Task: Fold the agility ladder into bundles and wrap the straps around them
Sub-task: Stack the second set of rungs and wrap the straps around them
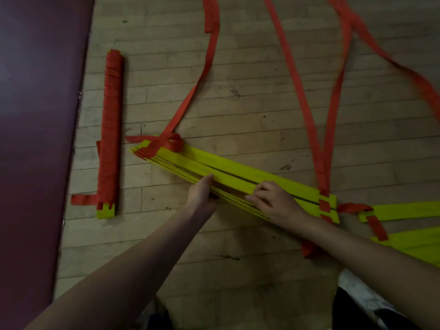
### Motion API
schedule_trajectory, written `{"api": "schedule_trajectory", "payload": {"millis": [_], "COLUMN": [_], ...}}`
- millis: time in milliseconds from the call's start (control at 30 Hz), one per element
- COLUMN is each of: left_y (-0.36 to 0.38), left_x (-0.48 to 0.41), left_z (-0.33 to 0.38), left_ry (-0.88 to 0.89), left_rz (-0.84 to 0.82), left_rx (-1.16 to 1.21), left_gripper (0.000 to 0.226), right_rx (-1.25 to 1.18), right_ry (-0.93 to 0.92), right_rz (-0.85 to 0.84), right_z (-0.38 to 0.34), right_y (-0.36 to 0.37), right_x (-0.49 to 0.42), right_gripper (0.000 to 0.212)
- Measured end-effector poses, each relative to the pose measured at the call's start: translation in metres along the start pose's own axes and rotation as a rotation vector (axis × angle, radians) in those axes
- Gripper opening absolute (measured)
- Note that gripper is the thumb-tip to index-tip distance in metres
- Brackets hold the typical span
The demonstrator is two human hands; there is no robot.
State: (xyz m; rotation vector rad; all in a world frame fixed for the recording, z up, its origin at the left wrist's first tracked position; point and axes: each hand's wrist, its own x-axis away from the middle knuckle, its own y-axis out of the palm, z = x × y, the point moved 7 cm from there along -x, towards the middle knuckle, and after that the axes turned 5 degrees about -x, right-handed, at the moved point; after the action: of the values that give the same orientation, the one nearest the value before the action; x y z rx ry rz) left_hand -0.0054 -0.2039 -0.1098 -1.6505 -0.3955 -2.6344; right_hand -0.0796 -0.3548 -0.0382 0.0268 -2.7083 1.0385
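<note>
A stack of yellow ladder rungs (228,173) lies slanted across the wooden floor, with red straps threaded through both ends. My left hand (202,194) grips the near edge of the stack at its middle. My right hand (273,202) presses down on top of the stack, fingers curled over the near rungs. Loose red straps (309,110) trail from the stack's ends toward the top of the view. At the left lies a finished bundle (110,134), yellow rungs wound in red strap.
A dark purple mat (35,139) covers the floor along the left side. More yellow rungs (404,211) with a red strap lie at the right edge. My dark clothing shows at the bottom right.
</note>
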Motion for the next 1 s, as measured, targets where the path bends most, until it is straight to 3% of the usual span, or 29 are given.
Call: {"api": "schedule_trajectory", "payload": {"millis": [33,133,200,333,500,700,800,900,1000], "left_y": [0.002,0.006,0.007,0.005,0.005,0.005,0.002,0.0,-0.003], "left_x": [0.0,0.005,0.005,0.008,0.008,0.005,0.006,0.007,0.003], "left_z": [-0.001,-0.001,-0.003,-0.006,-0.003,-0.004,-0.006,-0.006,-0.007], "left_ry": [-0.008,-0.015,-0.021,-0.078,-0.067,-0.072,-0.09,-0.089,-0.092], "left_rz": [0.005,-0.028,-0.067,-0.134,-0.186,-0.148,-0.118,-0.096,-0.071], "left_rx": [-0.022,-0.027,0.007,0.088,0.214,0.168,0.182,0.188,0.183], "left_gripper": [0.005,0.008,0.02,0.021,0.017,0.005,0.016,0.019,0.014], "right_rx": [-0.025,-0.024,0.015,-0.013,0.033,0.021,0.064,0.206,0.305], "right_ry": [0.052,0.191,0.249,0.383,0.318,0.296,0.325,0.34,0.339], "right_rz": [0.04,0.12,0.049,-0.108,-0.153,-0.136,-0.055,-0.13,-0.187], "right_z": [0.002,0.012,0.016,0.022,0.006,0.003,0.009,0.015,0.015], "right_y": [-0.004,-0.011,-0.007,0.003,0.01,0.017,0.009,0.009,0.012], "right_x": [-0.002,-0.009,-0.013,-0.014,-0.009,-0.007,-0.012,-0.013,-0.014], "right_gripper": [0.048,0.026,0.025,0.031,0.024,0.021,0.028,0.044,0.045]}}
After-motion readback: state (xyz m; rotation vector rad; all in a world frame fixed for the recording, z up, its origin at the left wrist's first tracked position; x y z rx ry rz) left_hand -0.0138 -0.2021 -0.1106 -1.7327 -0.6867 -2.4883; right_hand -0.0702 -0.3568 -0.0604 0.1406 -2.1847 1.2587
